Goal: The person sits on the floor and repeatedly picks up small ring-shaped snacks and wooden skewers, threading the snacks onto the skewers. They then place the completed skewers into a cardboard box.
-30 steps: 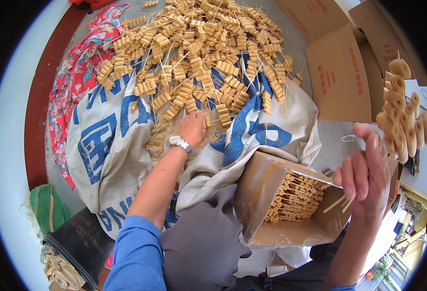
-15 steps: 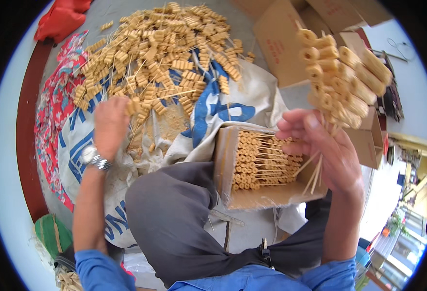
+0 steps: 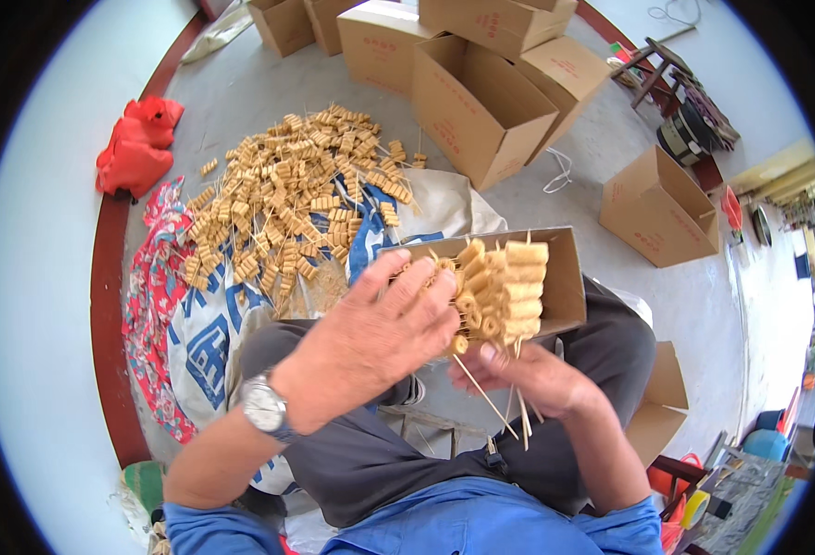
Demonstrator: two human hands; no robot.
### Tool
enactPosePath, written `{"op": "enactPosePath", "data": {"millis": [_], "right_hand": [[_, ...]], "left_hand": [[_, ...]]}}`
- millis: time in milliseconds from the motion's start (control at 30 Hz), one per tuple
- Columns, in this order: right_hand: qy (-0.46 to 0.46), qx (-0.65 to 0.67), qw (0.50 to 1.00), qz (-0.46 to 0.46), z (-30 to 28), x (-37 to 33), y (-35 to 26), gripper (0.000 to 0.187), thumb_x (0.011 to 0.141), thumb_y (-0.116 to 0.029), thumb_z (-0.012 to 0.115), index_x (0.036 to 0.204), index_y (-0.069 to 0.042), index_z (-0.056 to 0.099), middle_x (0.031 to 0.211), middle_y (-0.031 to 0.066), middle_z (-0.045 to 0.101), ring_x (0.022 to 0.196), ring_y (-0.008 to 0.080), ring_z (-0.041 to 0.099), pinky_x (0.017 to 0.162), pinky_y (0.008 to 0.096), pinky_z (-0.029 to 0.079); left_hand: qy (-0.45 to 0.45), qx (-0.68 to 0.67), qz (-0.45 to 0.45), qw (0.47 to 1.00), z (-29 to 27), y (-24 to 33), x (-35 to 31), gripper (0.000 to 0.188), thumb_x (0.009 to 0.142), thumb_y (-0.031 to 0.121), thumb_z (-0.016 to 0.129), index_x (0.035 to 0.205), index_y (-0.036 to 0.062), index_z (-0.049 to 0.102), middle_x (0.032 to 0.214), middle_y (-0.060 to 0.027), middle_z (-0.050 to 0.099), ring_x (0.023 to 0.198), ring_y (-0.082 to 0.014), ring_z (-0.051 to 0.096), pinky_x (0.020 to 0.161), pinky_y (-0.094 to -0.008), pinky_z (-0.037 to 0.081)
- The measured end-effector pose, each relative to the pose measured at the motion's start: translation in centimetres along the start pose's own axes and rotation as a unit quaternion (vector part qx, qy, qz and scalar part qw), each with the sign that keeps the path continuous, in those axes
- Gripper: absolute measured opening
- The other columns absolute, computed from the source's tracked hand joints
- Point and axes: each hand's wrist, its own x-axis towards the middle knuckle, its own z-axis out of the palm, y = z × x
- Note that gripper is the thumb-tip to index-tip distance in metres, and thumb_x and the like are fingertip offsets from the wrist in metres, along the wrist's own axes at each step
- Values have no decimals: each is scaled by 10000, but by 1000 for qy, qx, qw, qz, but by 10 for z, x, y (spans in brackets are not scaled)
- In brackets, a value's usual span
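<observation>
A bunch of skewers [image 3: 523, 287], each a wooden stick through ridged golden-brown rolls, stands over the open carton on my lap. My right hand [image 3: 542, 377] is closed round the sticks under the rolls, their bare ends poking out below. My left hand [image 3: 370, 319], wearing a wristwatch, curls its fingers over the bunch's left side, against a skewer whose end roll [image 3: 460, 344] shows by the fingertips. Its thumb is hidden. The carton [image 3: 565, 273] is largely covered by my hands and the bunch, so its contents hardly show.
A heap of similar skewers [image 3: 287, 194] lies on a white and blue woven sack [image 3: 209, 356] at the left. Beside it are a red flowered cloth [image 3: 153, 314] and a red bag [image 3: 137, 148]. Open cartons [image 3: 481, 111] stand at the back, another carton [image 3: 653, 217] at the right.
My left hand has come from the heap to the bunch. My right hand has lowered the bunch and brought it left, over the carton. The view has shifted, showing more cartons.
</observation>
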Motion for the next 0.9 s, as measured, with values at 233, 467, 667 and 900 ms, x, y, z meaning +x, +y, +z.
{"op": "enactPosePath", "data": {"millis": [233, 467, 667, 900], "right_hand": [[-67, 236, 969, -1, -5, -55, 44, 446, 1045, -383, 447, 1234, 12, 531, 737, 67, 611, 698, 187, 623, 648, 301, 505], [-66, 282, 956, -35, -2, -74, 66, 342, 1052, -359, 444, 1096, -40, 558, 590, -5, 406, 518, 132, 433, 524, 269, 407], [-184, 244, 952, 4, 19, -77, 75, 394, 1054, -371, 433, 1148, -2, 538, 578, -12, 416, 525, 124, 462, 524, 260, 421], [-192, 186, 964, 12, 34, -81, 77, 488, 1051, -438, 400, 1180, 16, 523, 636, 30, 561, 551, 116, 546, 501, 228, 433]], "left_hand": [[-23, -66, -3, 998, 8, 57, 36, 408, 823, 118, 602, 1229, 122, 568, 1342, -115, 473, 1273, -285, 446, 1106, -471, 331], [164, -614, -319, 703, 27, 96, 11, 876, 862, 319, 740, 1503, 29, 217, 1458, -172, 377, 1382, -285, 340, 1144, -427, 264], [143, -900, -263, 316, 64, 139, -8, 981, 854, 600, 650, 1521, 31, 209, 1500, -158, 370, 1372, -279, 404, 1116, -431, 382], [238, -883, -307, 264, 54, 155, 6, 967, 837, 585, 688, 1503, 71, 212, 1345, -141, 493, 1229, -264, 530, 986, -409, 507]]}}
